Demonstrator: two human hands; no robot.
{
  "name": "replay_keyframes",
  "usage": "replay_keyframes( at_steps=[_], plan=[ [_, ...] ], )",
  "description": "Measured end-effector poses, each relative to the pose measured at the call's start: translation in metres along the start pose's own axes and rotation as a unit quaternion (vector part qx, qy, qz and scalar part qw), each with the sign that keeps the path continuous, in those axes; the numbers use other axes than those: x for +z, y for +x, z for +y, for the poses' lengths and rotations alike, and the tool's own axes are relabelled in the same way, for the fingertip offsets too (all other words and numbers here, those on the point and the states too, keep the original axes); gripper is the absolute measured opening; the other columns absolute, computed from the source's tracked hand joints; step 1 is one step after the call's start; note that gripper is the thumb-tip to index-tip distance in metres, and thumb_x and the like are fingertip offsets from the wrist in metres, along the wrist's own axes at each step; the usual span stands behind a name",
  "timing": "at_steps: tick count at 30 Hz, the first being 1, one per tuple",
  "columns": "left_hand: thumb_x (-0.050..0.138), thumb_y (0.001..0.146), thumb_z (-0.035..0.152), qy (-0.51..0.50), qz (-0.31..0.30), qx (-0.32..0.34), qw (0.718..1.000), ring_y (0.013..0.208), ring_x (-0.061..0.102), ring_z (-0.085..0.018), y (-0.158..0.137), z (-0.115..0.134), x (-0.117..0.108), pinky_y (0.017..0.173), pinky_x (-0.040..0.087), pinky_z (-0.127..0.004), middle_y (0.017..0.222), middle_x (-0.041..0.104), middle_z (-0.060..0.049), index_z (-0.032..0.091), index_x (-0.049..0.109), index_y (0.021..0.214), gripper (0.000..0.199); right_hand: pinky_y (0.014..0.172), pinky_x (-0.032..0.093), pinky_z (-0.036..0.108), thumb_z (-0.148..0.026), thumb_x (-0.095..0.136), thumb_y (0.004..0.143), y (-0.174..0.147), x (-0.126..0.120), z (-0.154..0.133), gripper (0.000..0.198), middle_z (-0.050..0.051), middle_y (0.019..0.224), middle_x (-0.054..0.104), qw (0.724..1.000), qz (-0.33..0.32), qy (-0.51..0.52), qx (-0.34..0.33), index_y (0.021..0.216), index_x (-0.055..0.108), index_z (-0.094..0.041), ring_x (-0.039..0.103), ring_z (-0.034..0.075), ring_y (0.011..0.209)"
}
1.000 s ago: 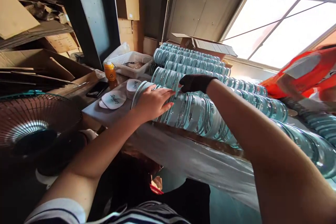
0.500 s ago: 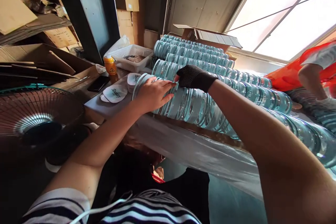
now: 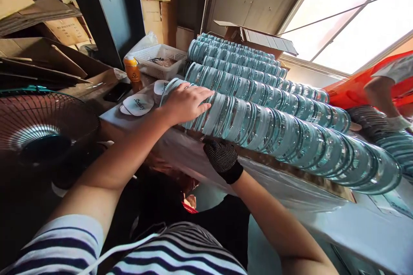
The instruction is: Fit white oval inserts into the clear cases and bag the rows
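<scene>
A long row of round, clear blue-green glass pieces (image 3: 290, 133), stacked on their sides with pale layers between them, runs from the left end of the table to the right. Bare and with fingers stretched out, my left hand (image 3: 189, 102) lies on top of the row's left end. My right hand (image 3: 222, 158), in a black dotted glove, is low against the front side of the same row, by the table edge. Its fingertips are tucked under the glass, so their grip is hidden. Round white printed cards (image 3: 138, 105) lie left of the row.
More glass rows (image 3: 238, 62) lie behind. At the back left are a white basket (image 3: 176, 66), an orange bottle (image 3: 132, 68) and a dark phone (image 3: 115, 92). A fan (image 3: 45, 133) stands at left; an open carton (image 3: 258, 43) sits behind. Another person's arm (image 3: 383, 94) is at far right.
My right hand has come off the top of the front row and moved down to its front side. My left hand stays on the row's left end. The view has shifted slightly.
</scene>
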State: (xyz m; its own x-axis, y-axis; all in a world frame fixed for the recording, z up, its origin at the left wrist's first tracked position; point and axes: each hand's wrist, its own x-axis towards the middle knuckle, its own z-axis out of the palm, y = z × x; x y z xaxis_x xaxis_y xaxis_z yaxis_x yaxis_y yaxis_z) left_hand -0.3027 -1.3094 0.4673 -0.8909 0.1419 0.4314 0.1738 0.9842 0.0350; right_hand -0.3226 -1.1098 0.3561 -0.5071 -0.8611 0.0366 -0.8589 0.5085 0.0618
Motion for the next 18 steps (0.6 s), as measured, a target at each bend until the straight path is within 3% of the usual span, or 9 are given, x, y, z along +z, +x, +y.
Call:
replay_keyframes(
  at_steps=[2, 5, 8, 10, 11, 14, 18],
  plan=[
    [0.051, 0.101, 0.030, 0.002, 0.000, 0.000, 1.000, 0.139, 0.053, -0.029, 0.000, 0.005, -0.002, 0.119, 0.032, -0.053, 0.148, 0.060, -0.009, 0.020, 0.058, 0.143, 0.044, 0.097, 0.054, 0.043, -0.029, 0.029, 0.106, -0.004, -0.005, 0.004, 0.048, 0.008, 0.135, 0.069, 1.000, 0.010, 0.009, -0.005, 0.134, 0.069, -0.030, 0.068, 0.028, 0.116],
    [0.051, 0.100, 0.025, -0.005, 0.010, 0.014, 1.000, 0.145, 0.046, -0.030, 0.003, 0.016, -0.002, 0.121, 0.030, -0.055, 0.152, 0.056, -0.010, 0.020, 0.058, 0.143, 0.043, 0.091, 0.055, 0.036, -0.028, 0.033, 0.106, -0.012, -0.040, 0.021, 0.046, 0.007, 0.128, 0.072, 0.999, 0.031, 0.021, -0.006, 0.129, 0.072, -0.030, 0.071, 0.025, 0.108],
    [0.051, 0.101, 0.025, -0.023, 0.010, 0.043, 0.999, 0.148, 0.042, -0.028, 0.010, 0.029, 0.006, 0.123, 0.029, -0.055, 0.155, 0.053, -0.008, 0.022, 0.055, 0.145, 0.044, 0.088, 0.053, 0.031, -0.029, 0.036, 0.106, -0.003, -0.096, 0.060, 0.044, 0.011, 0.126, 0.073, 0.985, 0.144, 0.014, 0.092, 0.131, 0.071, -0.024, 0.072, 0.024, 0.105],
    [0.052, 0.101, 0.027, -0.033, 0.007, 0.062, 0.998, 0.147, 0.045, -0.028, 0.016, 0.037, 0.013, 0.123, 0.031, -0.054, 0.154, 0.054, -0.009, 0.022, 0.055, 0.145, 0.044, 0.092, 0.053, 0.034, -0.034, 0.039, 0.105, 0.018, -0.129, 0.092, 0.043, 0.012, 0.128, 0.072, 0.973, 0.172, -0.006, 0.153, 0.134, 0.068, -0.020, 0.070, 0.028, 0.112],
    [0.053, 0.101, 0.029, -0.036, 0.009, 0.066, 0.997, 0.145, 0.047, -0.028, 0.019, 0.040, 0.017, 0.122, 0.032, -0.054, 0.153, 0.056, -0.009, 0.021, 0.057, 0.143, 0.043, 0.094, 0.052, 0.035, -0.035, 0.045, 0.103, 0.033, -0.141, 0.106, 0.042, 0.012, 0.128, 0.072, 0.978, 0.134, -0.017, 0.157, 0.135, 0.068, -0.020, 0.069, 0.029, 0.114],
    [0.055, 0.100, 0.034, -0.033, 0.025, 0.069, 0.997, 0.137, 0.055, -0.028, 0.022, 0.045, 0.025, 0.119, 0.037, -0.051, 0.147, 0.061, -0.010, 0.019, 0.059, 0.140, 0.042, 0.096, 0.051, 0.030, -0.026, 0.058, 0.095, 0.077, -0.161, 0.139, 0.043, 0.011, 0.130, 0.071, 0.995, -0.035, -0.020, 0.088, 0.136, 0.067, -0.017, 0.068, 0.026, 0.117],
    [0.050, 0.102, 0.037, -0.023, 0.042, 0.078, 0.996, 0.137, 0.055, -0.027, 0.018, 0.041, 0.030, 0.119, 0.037, -0.051, 0.148, 0.060, -0.009, 0.019, 0.057, 0.142, 0.044, 0.090, 0.053, 0.031, -0.021, 0.066, 0.087, 0.110, -0.161, 0.158, 0.048, 0.012, 0.126, 0.073, 0.991, -0.116, -0.031, 0.052, 0.134, 0.068, -0.013, 0.070, 0.025, 0.110]
  ],
)
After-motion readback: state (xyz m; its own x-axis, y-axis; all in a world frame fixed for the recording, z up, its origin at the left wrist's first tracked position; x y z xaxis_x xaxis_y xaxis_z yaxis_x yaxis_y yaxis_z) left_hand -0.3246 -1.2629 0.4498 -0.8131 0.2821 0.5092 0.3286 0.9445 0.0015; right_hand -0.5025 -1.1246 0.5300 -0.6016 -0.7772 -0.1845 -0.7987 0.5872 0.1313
